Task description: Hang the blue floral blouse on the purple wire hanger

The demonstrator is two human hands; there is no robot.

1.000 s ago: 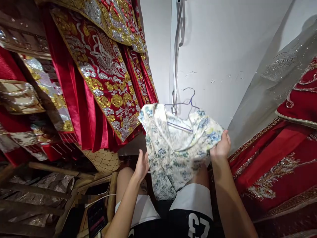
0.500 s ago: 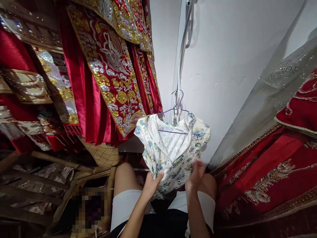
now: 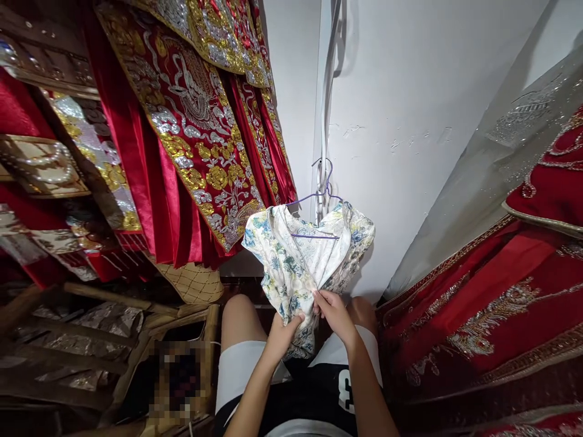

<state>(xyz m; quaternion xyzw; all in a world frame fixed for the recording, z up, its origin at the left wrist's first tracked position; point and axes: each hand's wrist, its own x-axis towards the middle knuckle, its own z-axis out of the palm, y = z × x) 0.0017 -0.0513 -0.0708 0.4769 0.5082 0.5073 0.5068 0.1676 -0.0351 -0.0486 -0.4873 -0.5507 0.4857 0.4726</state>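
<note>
**While the floral garment (image 3: 291, 273) hangs before you, both grips have its cloth pinched**

In the head view, the garment is upright and leans toward you, above and between your knees. Your left grip (image 3: 281, 337) is closed on its lower part, at the left edge, with the thumb lying over the front and the other fingers mostly hidden behind the cloth. Your right grip (image 3: 333, 311) is closed too, higher up: its fingertips nip the front just below the point of the V neckline. Most of the garment therefore lies above your two grips, its shoulders spread out past them, while a bunched lower end falls between and below your hands.

The purple hanger (image 3: 315, 237) sits inside the shoulders, its crossbar showing through the neck opening. Its hook overlaps the white strip (image 3: 326, 103) against the wall (image 3: 396, 176); you cannot tell exactly how it catches there. To your left hangs a red and gold embroidered costume (image 3: 200, 133), near the garment's left shoulder but below you stands a bamboo-like frame (image 3: 211, 340). Red beaded cloth (image 3: 492, 285) hangs to your right, well apart from your right grip.
</note>
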